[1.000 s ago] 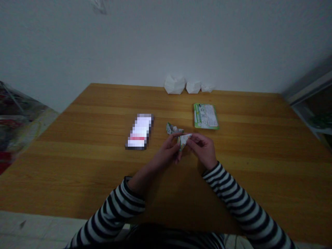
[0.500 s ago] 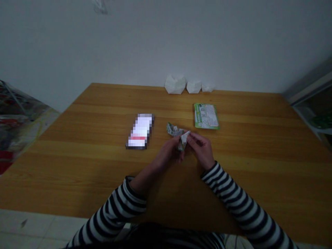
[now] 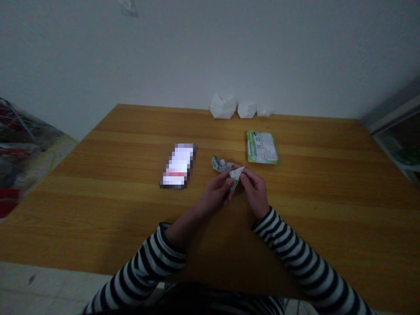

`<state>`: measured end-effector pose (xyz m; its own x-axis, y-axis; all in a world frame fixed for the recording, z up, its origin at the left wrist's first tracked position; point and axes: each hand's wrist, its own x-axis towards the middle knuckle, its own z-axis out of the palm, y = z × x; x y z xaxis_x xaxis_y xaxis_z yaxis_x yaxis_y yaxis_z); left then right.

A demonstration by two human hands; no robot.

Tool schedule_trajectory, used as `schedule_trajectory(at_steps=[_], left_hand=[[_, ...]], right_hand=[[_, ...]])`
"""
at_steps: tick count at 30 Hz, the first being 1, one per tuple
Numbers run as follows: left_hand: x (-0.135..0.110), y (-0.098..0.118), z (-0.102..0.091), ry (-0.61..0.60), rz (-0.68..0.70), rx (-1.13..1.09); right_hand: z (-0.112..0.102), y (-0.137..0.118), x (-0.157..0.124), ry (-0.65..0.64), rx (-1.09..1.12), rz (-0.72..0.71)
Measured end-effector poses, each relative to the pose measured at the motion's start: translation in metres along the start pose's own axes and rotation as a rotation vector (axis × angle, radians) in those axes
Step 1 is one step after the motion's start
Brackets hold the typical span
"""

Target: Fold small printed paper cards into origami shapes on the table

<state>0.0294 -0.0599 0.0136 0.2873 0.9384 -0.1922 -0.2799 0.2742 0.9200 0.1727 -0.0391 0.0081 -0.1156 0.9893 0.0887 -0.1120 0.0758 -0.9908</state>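
Note:
Between my hands is a small folded piece of printed paper (image 3: 236, 175), white with green parts and a pointed corner on the right. My left hand (image 3: 215, 190) is closed on its left side, with the thumb lying over it. The fingertips of my right hand (image 3: 255, 188) pinch the pointed corner. A crumpled green-and-white printed piece (image 3: 221, 164) shows just beyond my left hand; whether it joins the folded paper I cannot tell. A flat green-and-white printed packet (image 3: 262, 148) lies on the table beyond my right hand.
A phone with a lit, pixelated screen (image 3: 178, 166) lies left of my hands on the wooden table (image 3: 108, 175). Three white folded paper shapes (image 3: 223, 107) stand at the back edge against the wall. A shelf unit (image 3: 398, 131) is at the far right.
The folded paper has turned a little, its pointed corner now leaning further right. My left thumb has come over the paper. Both hands stay in nearly the same place.

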Motion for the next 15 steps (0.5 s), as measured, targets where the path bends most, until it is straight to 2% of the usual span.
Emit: schedule_trajectory(at_steps=[6, 12, 15], left_hand=[[0.0, -0.002, -0.002, 0.0, 0.041, 0.173], [-0.008, 0.005, 0.001, 0.109, 0.248, 0.595], [-0.013, 0.013, 0.0, 0.125, 0.332, 0.792]], right_hand=[[0.0, 0.005, 0.0, -0.081, 0.004, -0.018], [-0.001, 0.007, 0.0, 0.022, -0.086, -0.046], [-0.004, 0.008, 0.0, -0.008, -0.146, -0.095]])
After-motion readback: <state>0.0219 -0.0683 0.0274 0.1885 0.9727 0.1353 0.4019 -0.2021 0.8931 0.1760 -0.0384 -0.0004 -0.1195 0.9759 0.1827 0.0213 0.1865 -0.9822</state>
